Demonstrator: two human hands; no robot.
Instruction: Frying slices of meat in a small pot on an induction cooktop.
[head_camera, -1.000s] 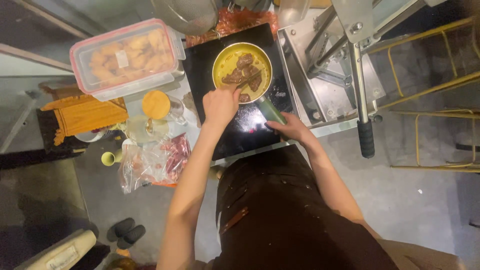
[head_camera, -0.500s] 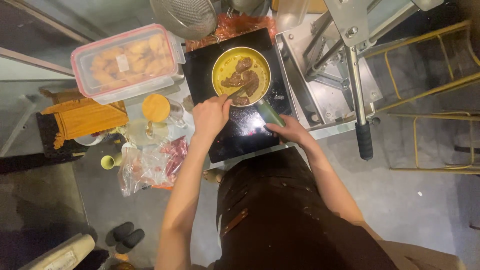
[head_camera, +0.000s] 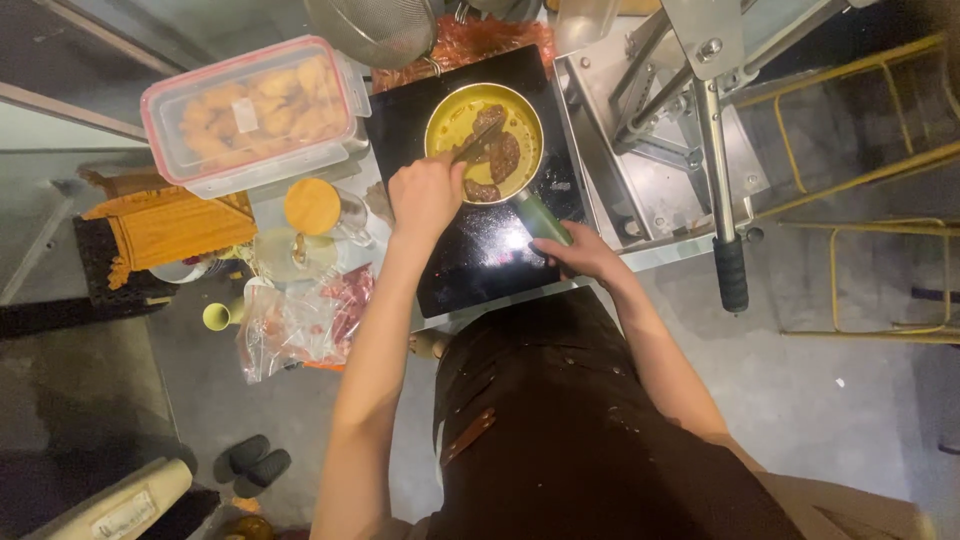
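Down on the black cooktop (head_camera: 480, 270) sits a small yellow frying pan (head_camera: 452, 118) holding three dark brown pieces of meat (head_camera: 503, 156) in a film of oil. Over the pan's near left edge the left hand (head_camera: 425, 195) is curled closed around a slim dark utensil (head_camera: 472, 146), which may be tongs or chopsticks, though the view is too small to tell; its tip reaches in among the meat pieces. At the pan's lower right the green handle (head_camera: 545, 218) slants toward the person, and the right hand (head_camera: 580, 255) is wrapped closed around its near end. Both forearms come up from a dark apron (head_camera: 560, 420) that fills the lower middle of the view. Left of the cooktop stands a clear plastic box with a pink-rimmed lid (head_camera: 250, 115), full of pale golden pieces of food. Just below it is a jar with a round wooden lid (head_camera: 312, 205), and beside that an orange wooden block-like stand (head_camera: 175, 228). Nearer the person lies a clear plastic bag (head_camera: 295, 320) with something red inside. Behind the pan a metal mesh strainer (head_camera: 375, 28) hangs over the back edge. Right of the cooktop runs a steel frame with a black-gripped lever (head_camera: 730, 275), and beyond it stands a yellow wire rack (head_camera: 880, 240).
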